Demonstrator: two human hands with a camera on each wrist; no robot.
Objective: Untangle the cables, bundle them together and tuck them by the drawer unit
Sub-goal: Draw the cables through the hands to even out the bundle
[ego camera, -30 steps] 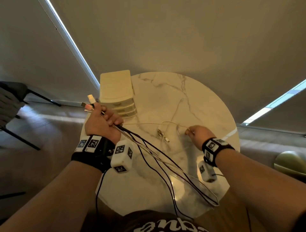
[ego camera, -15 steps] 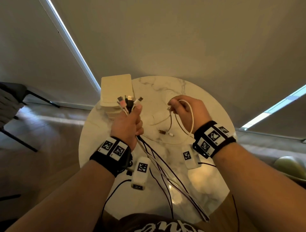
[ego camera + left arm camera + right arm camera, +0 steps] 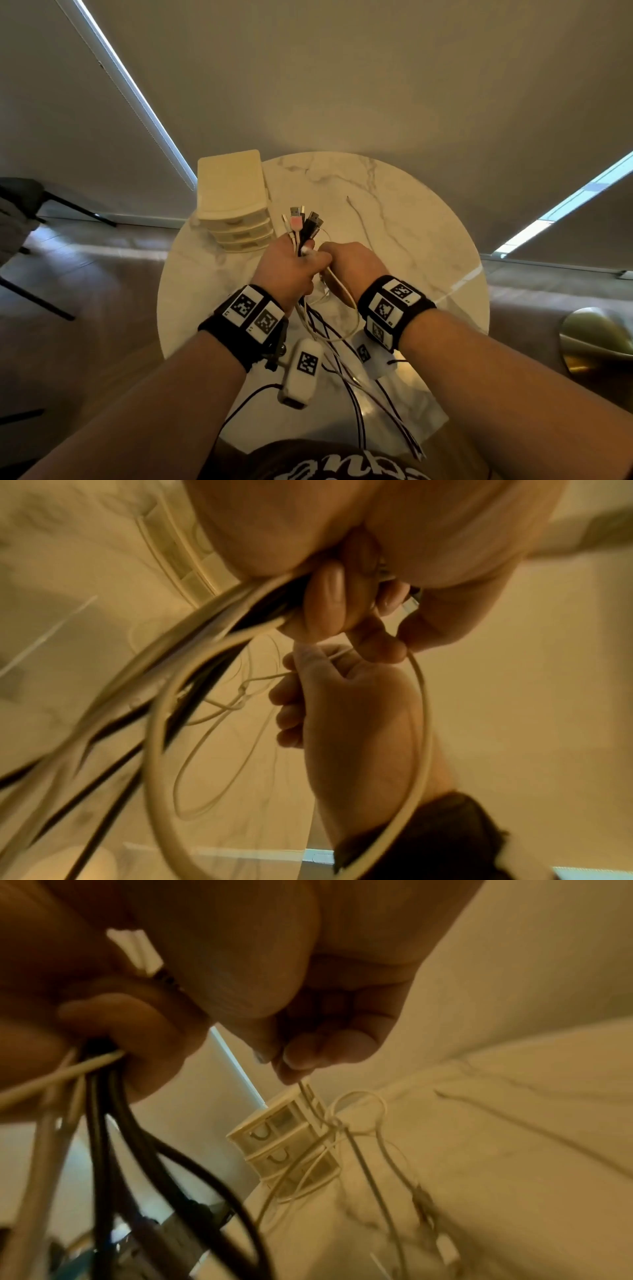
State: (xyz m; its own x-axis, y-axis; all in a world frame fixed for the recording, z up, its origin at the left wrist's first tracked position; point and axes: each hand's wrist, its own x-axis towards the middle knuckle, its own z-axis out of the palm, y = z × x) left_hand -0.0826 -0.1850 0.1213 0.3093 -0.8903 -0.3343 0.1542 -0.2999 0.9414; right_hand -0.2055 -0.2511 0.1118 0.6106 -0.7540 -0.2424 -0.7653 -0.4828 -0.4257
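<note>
Hands now meet over the counter's centre, w/ wrists closest to the viewer at 6 o'clock. A sec ago the right hand [image 3: 346,263] was out at 3 o'clock, picking a thin white cable off the marble; half a sec ago it had it lifted in a loop. Now it's brought in against the left hand [image 3: 287,270], fingers pinching that thin white cable [image 3: 346,1123], which hangs in loose loops w/ a snag partway down. Left hand is closed in a fist round the cable bundle [image 3: 301,233], plug ends fanned up toward 12, tails trailing back to 6 and off the counter [image 3: 428,240] edge.

Meaning, as I read it: the last loose cable is joining the bundle, so gathering is nearly done; that snag prob. needs clearing first. Tying and tucking not yet done.

Counts, near to far:
- 2 hands, both gripping cable.
- Plug ends above left fist: approx 5–6 (1 pink, 2–3 black, rest white); can't tell exactly.
- Cables in bundle: several black + white, blur blocks a firm no.
- 1 thin white cable in right hand.
- 1 drawer unit [image 3: 233,202] at 11 o'clock, 3 drawers, just beyond the plugs.
- 1 round marble counter.
</note>
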